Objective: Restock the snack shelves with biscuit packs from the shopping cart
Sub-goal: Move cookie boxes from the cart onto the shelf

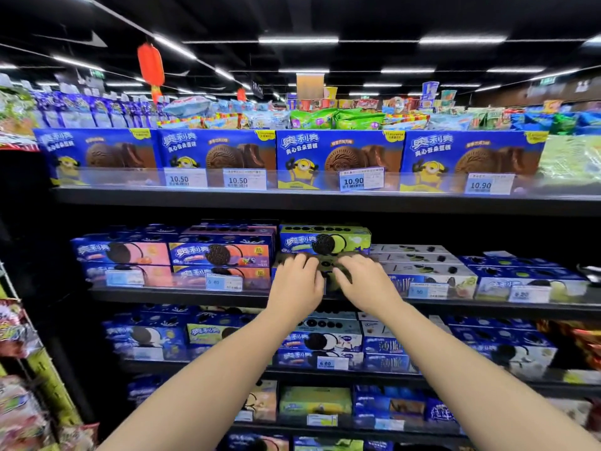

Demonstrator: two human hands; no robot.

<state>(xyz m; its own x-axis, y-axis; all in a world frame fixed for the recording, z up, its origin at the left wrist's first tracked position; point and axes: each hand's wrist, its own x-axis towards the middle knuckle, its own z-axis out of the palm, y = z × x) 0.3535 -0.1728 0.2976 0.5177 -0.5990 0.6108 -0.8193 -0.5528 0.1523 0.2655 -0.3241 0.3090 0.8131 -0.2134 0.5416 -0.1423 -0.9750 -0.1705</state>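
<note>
1 biscuit pack, with left hand and right hand curled over it, seems nearly placed at 12 o'clock on the crowded shelf; cart unseen.

I see a green pack lying flat, face out, stacked on a lower pack that is largely covered, at the shelf front.

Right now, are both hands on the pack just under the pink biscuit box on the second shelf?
Not quite: the head view shows the left hand and right hand on the pack just under the green biscuit box, not a pink one, on the second shelf.
</note>
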